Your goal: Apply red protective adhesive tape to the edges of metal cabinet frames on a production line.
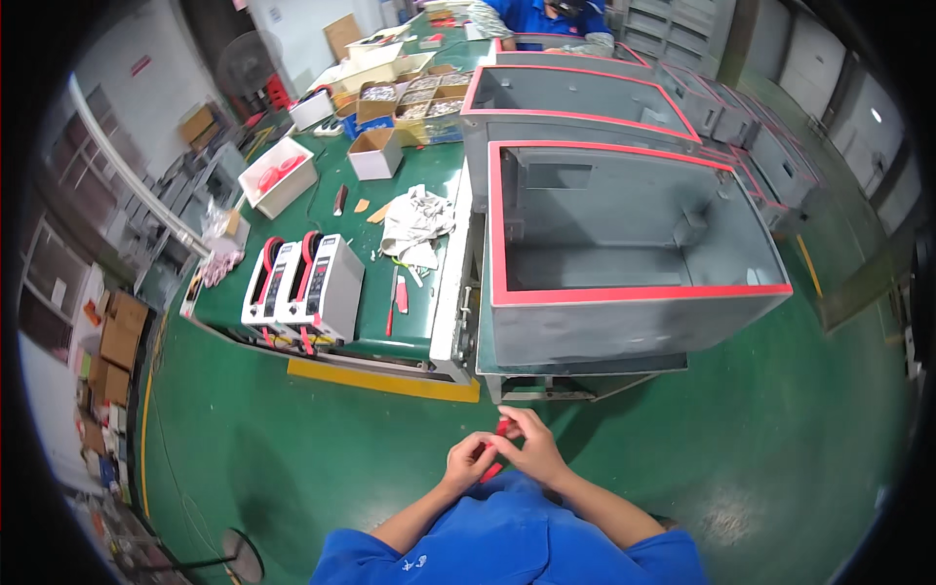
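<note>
Close to my body, both hands are together over a short piece of red tape [503, 426]. My left hand [469, 462] pinches it from below, its fingers closed. My right hand [530, 445] has its fingers bent around the upper part, with the thumb toward the left hand. A lower bit of red shows beneath the fingers; how the tape is folded is hidden. Ahead stands a grey metal box [624, 331], its open top edged with a red strip [643, 294]. Both hands are apart from it.
Two white tape dispensers [327, 292] with red rolls stand on the green bench [390, 336] at left. A white cloth [417, 226], a white bin [278, 175] and cardboard boxes [375, 156] lie beyond. More grey boxes [585, 93] line up behind; a person in blue [531, 18] works there.
</note>
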Motion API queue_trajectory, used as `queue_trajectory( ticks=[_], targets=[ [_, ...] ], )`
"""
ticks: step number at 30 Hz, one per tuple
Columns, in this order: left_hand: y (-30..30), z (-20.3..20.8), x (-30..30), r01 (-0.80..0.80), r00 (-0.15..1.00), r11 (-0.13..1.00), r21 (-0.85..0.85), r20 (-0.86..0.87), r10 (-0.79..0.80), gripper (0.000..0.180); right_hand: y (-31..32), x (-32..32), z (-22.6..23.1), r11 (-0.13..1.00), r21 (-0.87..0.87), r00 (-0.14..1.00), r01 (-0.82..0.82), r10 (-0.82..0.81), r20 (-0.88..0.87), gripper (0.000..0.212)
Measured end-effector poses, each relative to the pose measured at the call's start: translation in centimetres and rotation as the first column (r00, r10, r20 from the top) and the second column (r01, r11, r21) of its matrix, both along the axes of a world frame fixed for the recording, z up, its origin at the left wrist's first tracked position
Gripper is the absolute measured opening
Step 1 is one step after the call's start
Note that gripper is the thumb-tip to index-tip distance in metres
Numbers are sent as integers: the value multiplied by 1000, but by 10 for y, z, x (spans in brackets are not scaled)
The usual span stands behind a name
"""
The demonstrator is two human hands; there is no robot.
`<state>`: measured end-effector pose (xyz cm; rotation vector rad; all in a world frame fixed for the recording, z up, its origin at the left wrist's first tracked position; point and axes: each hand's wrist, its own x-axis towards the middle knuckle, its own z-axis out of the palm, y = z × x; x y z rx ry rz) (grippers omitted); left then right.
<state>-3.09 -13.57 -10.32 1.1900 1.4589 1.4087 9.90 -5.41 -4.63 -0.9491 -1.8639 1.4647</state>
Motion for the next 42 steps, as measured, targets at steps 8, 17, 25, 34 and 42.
queue_trajectory(
  ticks=[8, 17, 25, 34, 42],
  targets=[
    [23, 10, 89, 76, 994, 993, 86, -88, -68, 20, 19, 98, -21, 958, -283, 973, 53, -113, -200, 13],
    [44, 5, 119, 176, 976, 982, 65, -139, -166, 27, 40, 151, -14, 854, -326, 848, 405, -484, -216, 12],
    [79, 7, 109, 277, 944, 956, -94, -160, -289, 21, 96, 212, 11, 728, -191, 666, 659, -682, -301, 12],
    [157, -3, 124, 410, 874, 907, -96, -242, -421, 21, 144, 299, 32, 546, -86, 516, 833, -825, -229, 15],
    [178, 13, 185, 324, 942, 945, -50, -70, -327, 16, 193, 338, 55, 536, -31, 509, 844, -816, -273, 17]
  ],
)
